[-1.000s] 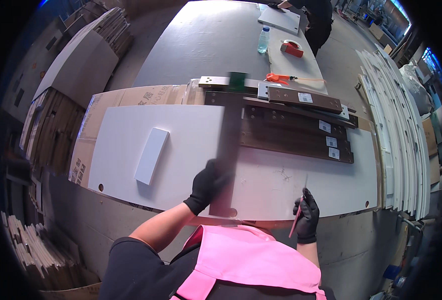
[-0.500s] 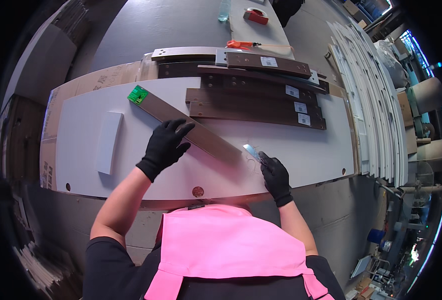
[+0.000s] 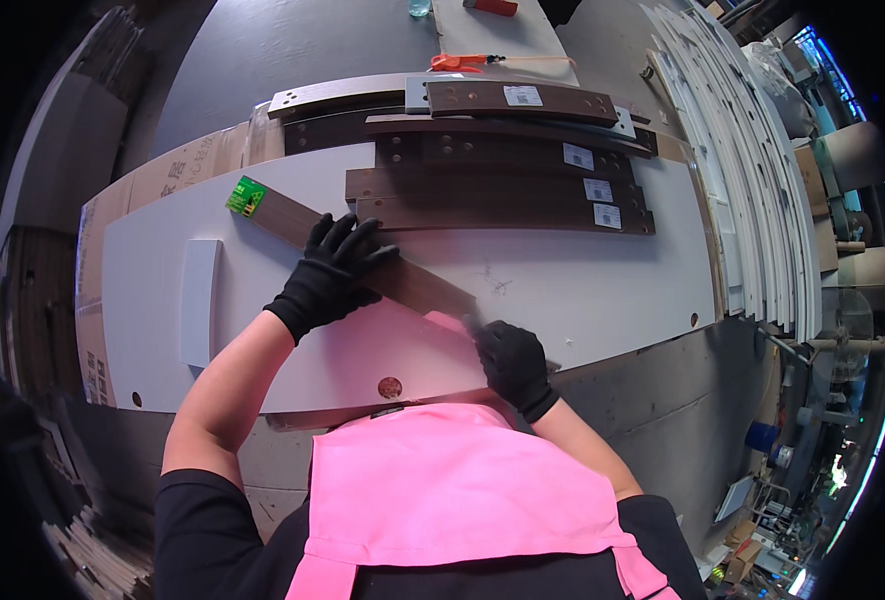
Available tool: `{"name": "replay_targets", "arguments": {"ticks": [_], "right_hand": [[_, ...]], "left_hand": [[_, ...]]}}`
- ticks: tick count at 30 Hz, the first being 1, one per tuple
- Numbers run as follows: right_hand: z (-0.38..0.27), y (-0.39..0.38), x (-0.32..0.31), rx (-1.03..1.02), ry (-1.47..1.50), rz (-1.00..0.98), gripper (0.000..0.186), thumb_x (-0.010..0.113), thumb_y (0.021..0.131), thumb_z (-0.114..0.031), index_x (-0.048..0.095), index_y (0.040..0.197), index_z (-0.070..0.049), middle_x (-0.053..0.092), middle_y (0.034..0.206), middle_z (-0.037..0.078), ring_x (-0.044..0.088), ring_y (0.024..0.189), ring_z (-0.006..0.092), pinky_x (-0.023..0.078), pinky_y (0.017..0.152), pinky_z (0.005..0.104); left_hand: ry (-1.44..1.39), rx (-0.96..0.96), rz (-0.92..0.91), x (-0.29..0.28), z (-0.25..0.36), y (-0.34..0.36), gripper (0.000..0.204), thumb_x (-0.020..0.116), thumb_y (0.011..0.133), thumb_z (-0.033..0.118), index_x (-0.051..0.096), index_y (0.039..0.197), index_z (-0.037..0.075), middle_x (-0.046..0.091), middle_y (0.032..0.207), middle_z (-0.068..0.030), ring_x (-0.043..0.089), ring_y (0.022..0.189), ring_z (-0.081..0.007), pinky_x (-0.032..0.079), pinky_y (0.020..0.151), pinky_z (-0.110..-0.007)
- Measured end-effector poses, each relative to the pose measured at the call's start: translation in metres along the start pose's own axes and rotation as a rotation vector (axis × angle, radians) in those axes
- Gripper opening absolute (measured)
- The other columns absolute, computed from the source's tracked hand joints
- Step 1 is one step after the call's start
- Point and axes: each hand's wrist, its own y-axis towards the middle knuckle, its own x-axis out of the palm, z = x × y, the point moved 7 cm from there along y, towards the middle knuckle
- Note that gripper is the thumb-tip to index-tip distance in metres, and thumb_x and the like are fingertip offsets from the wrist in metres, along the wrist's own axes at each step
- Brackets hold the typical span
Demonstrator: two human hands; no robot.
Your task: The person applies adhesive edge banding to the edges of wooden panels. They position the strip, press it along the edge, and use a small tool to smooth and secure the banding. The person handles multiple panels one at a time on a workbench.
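A narrow brown wood-grain board (image 3: pixel 423 284) lies slantwise on the white panel (image 3: pixel 583 300), with a green label (image 3: pixel 246 197) at its far left end. My black-gloved left hand (image 3: pixel 328 272) rests across the middle of this board, fingers spread. At the board's near right end, my gloved right hand (image 3: pixel 513 362) is closed around a flat, shiny metal blade (image 3: pixel 447 322). Motion blurs the blade and the fingertips, and the glove hides its handle. The blade is next to the board's end; whether it touches cannot be made out.
Several dark brown drilled boards (image 3: pixel 503 212) with white labels are stacked at the panel's far side. A short white piece (image 3: pixel 200 300) lies at the left. An orange-handled tool (image 3: pixel 455 63) sits beyond the stack. White strips (image 3: pixel 753 190) stand at the right.
My right hand has moved left and nearer, bringing the blade to the board's end. My left hand stays on the board. The whole view has shifted slightly.
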Motion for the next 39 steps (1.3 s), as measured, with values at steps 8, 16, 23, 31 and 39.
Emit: {"name": "replay_targets", "arguments": {"ticks": [8,16,23,31,39], "right_hand": [[0.055,-0.026,-0.010,0.390,-0.057,-0.009,0.047,0.065,0.086,-0.010,0.067,0.132,-0.016,0.063,0.083,0.010,0.064,0.075,0.0302,0.052,0.065,0.0417],[0.042,-0.028,-0.012,0.393,-0.050,0.242,0.049,0.061,0.087,-0.011,0.064,0.135,-0.021,0.067,0.094,0.014,0.067,0.080,0.0366,0.054,0.066,0.0469],[0.069,-0.032,-0.015,0.587,-0.101,0.125,0.044,0.060,0.085,-0.009,0.068,0.128,-0.016,0.065,0.088,0.014,0.066,0.078,0.0353,0.054,0.067,0.0461],[0.043,-0.015,0.001,0.295,-0.064,0.215,0.050,0.061,0.086,-0.007,0.065,0.135,-0.017,0.062,0.083,0.012,0.063,0.072,0.0344,0.051,0.062,0.0454],[0.022,0.004,-0.005,0.272,-0.083,0.164,0.044,0.061,0.088,-0.008,0.067,0.131,-0.015,0.066,0.088,0.014,0.066,0.078,0.0339,0.054,0.068,0.0432]], "left_hand": [[-0.046,-0.122,-0.055,0.022,0.031,0.023,0.078,0.074,0.077,0.057,0.052,0.147,0.033,0.042,0.148,-0.0064,0.043,0.128,-0.0350,0.034,0.108,-0.053],[-0.062,-0.197,-0.055,0.039,0.076,0.043,0.077,0.075,0.078,0.052,0.048,0.148,0.032,0.044,0.142,-0.0067,0.046,0.125,-0.0324,0.037,0.104,-0.051],[-0.025,-0.159,0.007,-0.013,0.016,-0.003,0.087,0.078,0.076,0.045,0.044,0.151,0.016,0.051,0.141,-0.0152,0.046,0.133,-0.0345,0.023,0.119,-0.056],[-0.113,-0.178,0.052,0.002,-0.004,-0.039,0.075,0.083,0.072,0.039,0.057,0.135,0.008,0.059,0.115,-0.0155,0.053,0.108,-0.0383,0.042,0.098,-0.050],[-0.410,-0.166,0.046,0.008,0.030,0.008,0.039,0.076,0.083,0.029,0.072,0.117,0.010,0.065,0.105,-0.0141,0.062,0.094,-0.0346,0.051,0.087,-0.043]]}}
